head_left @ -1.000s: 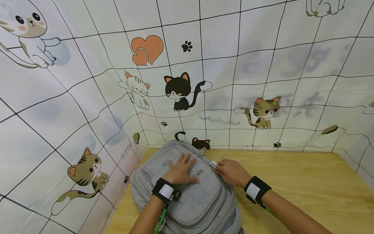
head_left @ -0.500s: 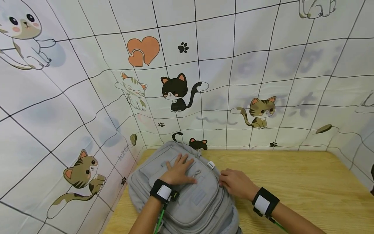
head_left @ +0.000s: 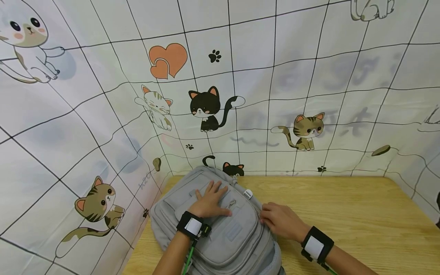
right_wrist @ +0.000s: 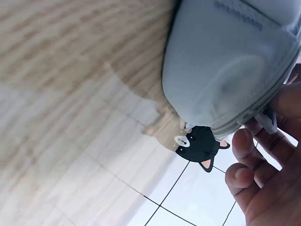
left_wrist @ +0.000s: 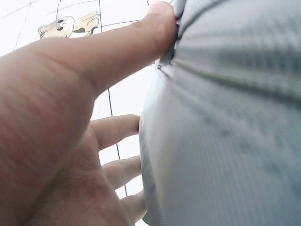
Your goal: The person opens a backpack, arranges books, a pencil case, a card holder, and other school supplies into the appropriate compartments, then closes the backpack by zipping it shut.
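A grey backpack lies on the wooden table, its front facing up. My left hand rests spread on the front panel, just left of a small zipper pull. In the left wrist view, the thumb and fingertips touch the grey fabric. At the backpack's right side, my right hand pinches at the edge. The right wrist view has a grey zipper pull among its thumb and fingers, on a zipper running along the seam; the thumb partly hides the grip.
A white tag sits on the backpack's upper right edge. The wooden table extends to the right. A wall covering with cat prints and black grid lines stands behind and to the left.
My right hand has slid from beside the white tag down along the backpack's right edge, toward me. The left hand has stayed on the front panel. The view has shifted slightly.
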### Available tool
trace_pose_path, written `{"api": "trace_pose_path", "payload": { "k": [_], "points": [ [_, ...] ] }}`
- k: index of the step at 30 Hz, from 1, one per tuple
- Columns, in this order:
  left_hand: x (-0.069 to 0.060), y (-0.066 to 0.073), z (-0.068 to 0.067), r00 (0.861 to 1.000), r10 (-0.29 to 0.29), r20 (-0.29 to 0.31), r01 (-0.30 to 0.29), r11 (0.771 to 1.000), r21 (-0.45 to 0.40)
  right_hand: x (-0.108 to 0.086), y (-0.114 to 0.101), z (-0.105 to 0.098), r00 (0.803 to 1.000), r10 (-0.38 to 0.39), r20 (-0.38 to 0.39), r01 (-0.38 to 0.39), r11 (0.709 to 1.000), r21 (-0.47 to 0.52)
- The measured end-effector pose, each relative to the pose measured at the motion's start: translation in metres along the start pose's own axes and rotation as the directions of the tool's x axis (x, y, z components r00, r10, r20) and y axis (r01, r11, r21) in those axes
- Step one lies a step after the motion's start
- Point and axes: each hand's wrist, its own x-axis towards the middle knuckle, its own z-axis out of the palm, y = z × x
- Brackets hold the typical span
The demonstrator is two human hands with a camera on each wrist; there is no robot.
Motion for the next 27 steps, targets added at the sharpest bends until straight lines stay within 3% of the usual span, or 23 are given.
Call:
{"api": "trace_pose_path", "payload": {
  "k": [15, 19, 22, 24, 27],
  "points": [
    [-0.002, 0.002, 0.0, 1.0, -0.006, -0.011, 0.006, 1.0, -0.004, -0.013, -0.022, -0.008, 0.998, -0.063, 0.005, 0.062, 0.994, 0.089],
    [-0.003, 0.009, 0.0, 1.0, -0.011, -0.019, 0.012, 1.0, 0.018, -0.013, -0.032, -0.014, 0.997, -0.071, 0.025, 0.067, 0.989, 0.134],
    [-0.008, 0.028, 0.006, 0.998, 0.041, -0.042, -0.038, 0.997, 0.07, -0.015, -0.037, -0.022, 0.998, 0.005, 0.06, -0.017, 0.979, 0.205],
    [-0.015, 0.048, 0.016, 0.991, 0.123, -0.055, -0.116, 0.986, 0.123, -0.016, -0.039, -0.027, 0.993, 0.083, 0.081, -0.101, 0.961, 0.258],
    [-0.027, 0.078, 0.037, 0.954, 0.294, -0.061, -0.274, 0.936, 0.22, -0.015, -0.04, -0.032, 0.978, 0.184, 0.099, -0.207, 0.92, 0.331]
  ]
}}
